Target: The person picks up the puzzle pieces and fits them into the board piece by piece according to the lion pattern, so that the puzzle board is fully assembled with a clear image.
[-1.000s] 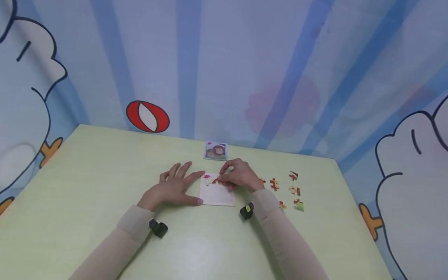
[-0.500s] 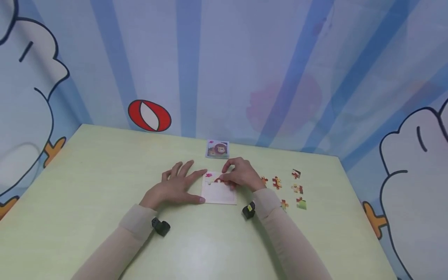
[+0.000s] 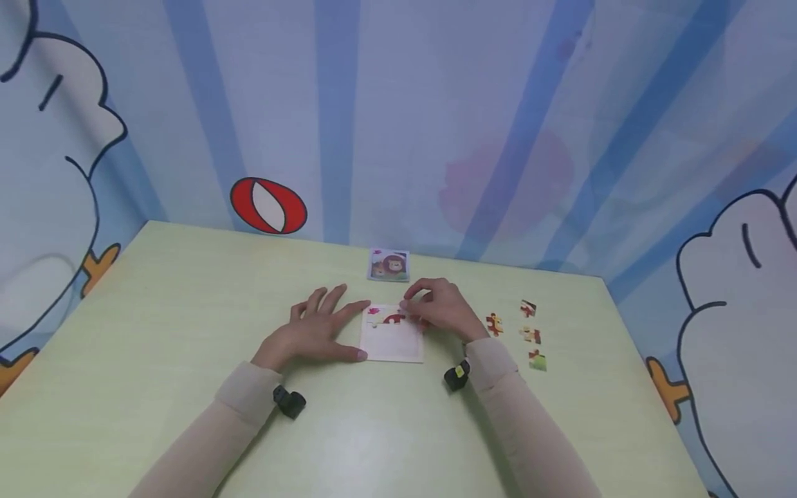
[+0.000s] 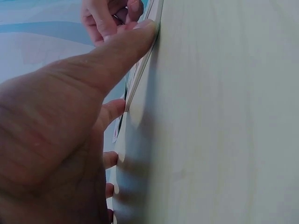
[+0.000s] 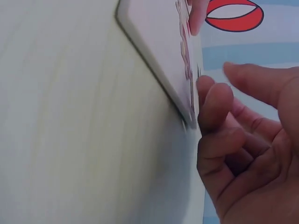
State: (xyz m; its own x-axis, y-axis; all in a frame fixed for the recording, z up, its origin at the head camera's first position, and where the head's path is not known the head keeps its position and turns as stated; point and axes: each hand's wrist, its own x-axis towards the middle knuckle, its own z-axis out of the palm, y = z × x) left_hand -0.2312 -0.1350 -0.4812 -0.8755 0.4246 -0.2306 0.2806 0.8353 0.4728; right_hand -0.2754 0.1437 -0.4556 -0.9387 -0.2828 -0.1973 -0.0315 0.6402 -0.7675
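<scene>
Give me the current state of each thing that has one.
Puzzle board: lying flat, pieces along far side, near part bare.
Loose pieces: four visible, unjoined.
Lion picture card: lying flat, picture up.
Left hand: fingers spread, touching the board's left edge.
Right hand: fingers bent at the board's far right corner; grip unclear.

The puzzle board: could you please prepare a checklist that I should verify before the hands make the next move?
1. Puzzle board steadied: ok, the left hand touches its left side.
2. Lower part of the board ready for pieces: ok, it is bare.
3. Upper row complete: cannot tell, the right hand covers its right end.
4. Right hand free of any piece: cannot tell, its curled fingers could hide one.
5. All pieces placed: not ok, at least four loose pieces lie to the right.
6. Lion picture visible: ok, beyond the board.
</scene>
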